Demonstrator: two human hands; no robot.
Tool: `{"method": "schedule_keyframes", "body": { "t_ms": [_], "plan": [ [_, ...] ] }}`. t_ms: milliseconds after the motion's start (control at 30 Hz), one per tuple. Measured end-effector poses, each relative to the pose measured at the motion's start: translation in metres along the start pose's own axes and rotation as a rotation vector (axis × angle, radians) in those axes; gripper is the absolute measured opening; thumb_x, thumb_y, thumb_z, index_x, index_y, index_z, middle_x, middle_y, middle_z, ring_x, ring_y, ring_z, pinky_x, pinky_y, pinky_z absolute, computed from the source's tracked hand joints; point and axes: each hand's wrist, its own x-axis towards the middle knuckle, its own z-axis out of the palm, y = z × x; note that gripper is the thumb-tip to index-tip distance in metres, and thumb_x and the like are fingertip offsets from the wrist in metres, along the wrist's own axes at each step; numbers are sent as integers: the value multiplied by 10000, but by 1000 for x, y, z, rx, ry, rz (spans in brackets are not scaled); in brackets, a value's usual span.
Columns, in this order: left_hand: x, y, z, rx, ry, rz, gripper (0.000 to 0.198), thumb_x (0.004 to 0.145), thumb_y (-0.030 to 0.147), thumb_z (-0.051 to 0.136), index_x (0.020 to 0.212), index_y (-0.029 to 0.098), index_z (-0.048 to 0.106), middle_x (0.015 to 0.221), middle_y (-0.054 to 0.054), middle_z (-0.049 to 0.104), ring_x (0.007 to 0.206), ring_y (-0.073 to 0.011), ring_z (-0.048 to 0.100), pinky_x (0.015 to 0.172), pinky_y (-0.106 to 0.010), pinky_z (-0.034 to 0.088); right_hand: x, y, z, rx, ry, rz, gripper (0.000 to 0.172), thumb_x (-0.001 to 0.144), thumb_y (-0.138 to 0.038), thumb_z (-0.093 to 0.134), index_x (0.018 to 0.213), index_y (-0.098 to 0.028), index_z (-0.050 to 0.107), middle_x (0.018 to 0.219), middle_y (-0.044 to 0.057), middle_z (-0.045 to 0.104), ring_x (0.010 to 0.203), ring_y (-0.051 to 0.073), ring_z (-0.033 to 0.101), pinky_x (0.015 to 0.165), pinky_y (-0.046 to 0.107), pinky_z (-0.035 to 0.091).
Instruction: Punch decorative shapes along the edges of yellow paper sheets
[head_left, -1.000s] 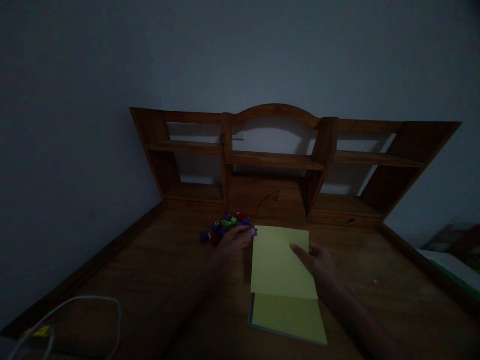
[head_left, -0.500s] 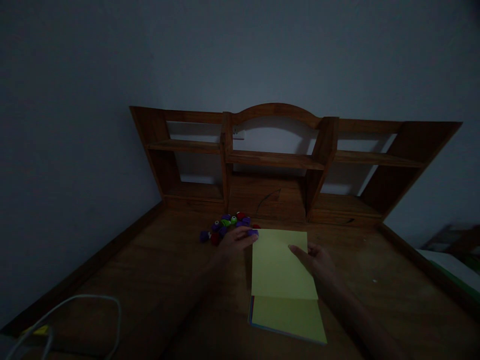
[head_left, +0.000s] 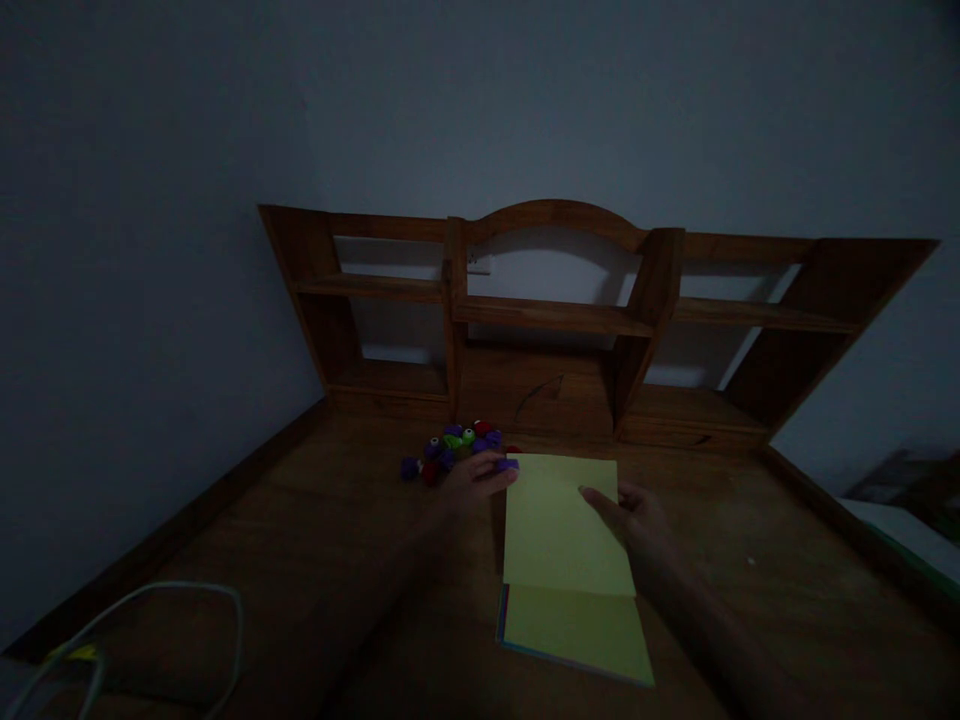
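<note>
The right hand (head_left: 637, 515) pinches yellow paper (head_left: 562, 530) by its edge, desk (head_left: 720, 535) spreading rightward.

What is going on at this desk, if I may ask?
A person's right hand grips the right edge of the yellow paper, thumb on top. The left hand holds a small purple object at the paper's upper left corner. A pile of purple, red and green objects lies near that hand, before the wooden hutch.

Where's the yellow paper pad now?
In the head view, the yellow paper pad lies on the desk right of centre, the left hand by its upper left corner, the right hand holding its right edge.
</note>
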Motion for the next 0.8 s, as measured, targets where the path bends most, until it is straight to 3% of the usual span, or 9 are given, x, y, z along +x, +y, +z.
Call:
{"method": "schedule_keyframes", "body": {
  "t_ms": [800],
  "plan": [
    [-7, 8, 4, -48, -50, -2, 374, 725, 419, 718, 1002, 169, 690, 1047, -76, 701, 1022, -245, 621, 929, -362, 448, 0, -5, 0, -24, -3, 38, 399, 695, -492, 750, 895, -149, 706, 777, 113, 746, 596, 258, 689, 529, 348, 533]
  ]
}}
